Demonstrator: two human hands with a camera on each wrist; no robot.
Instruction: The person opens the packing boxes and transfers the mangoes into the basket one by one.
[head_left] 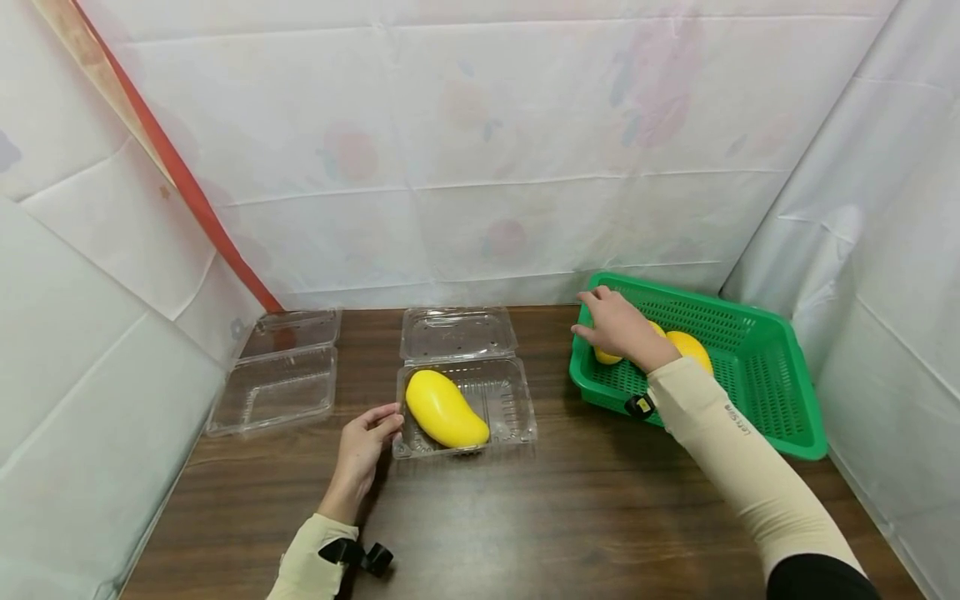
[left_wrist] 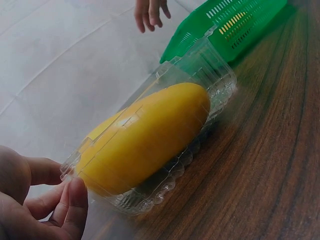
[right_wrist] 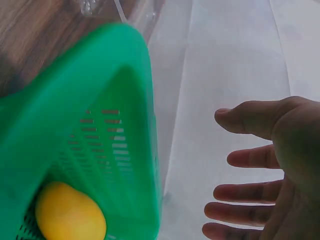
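Observation:
A yellow mango [head_left: 447,410] lies in the base of an open clear plastic clamshell box [head_left: 510,408], its lid folded back toward the wall. My left hand [head_left: 363,450] pinches the left edge of that box between thumb and fingers, as the left wrist view also shows beside the mango [left_wrist: 150,140]. Over the left end of a green basket [head_left: 780,392] hovers my right hand [head_left: 618,327], fingers spread, holding nothing. Beneath and beside it are yellow mangoes [head_left: 690,348], partly hidden by the hand and forearm. One mango [right_wrist: 70,212] shows inside the basket in the right wrist view.
A second open clear clamshell box [head_left: 277,392] stands at the left of the brown wooden table [head_left: 570,508]. White sheets [head_left: 465,167] hang behind and at both sides. The basket stands close to the back and right sheets.

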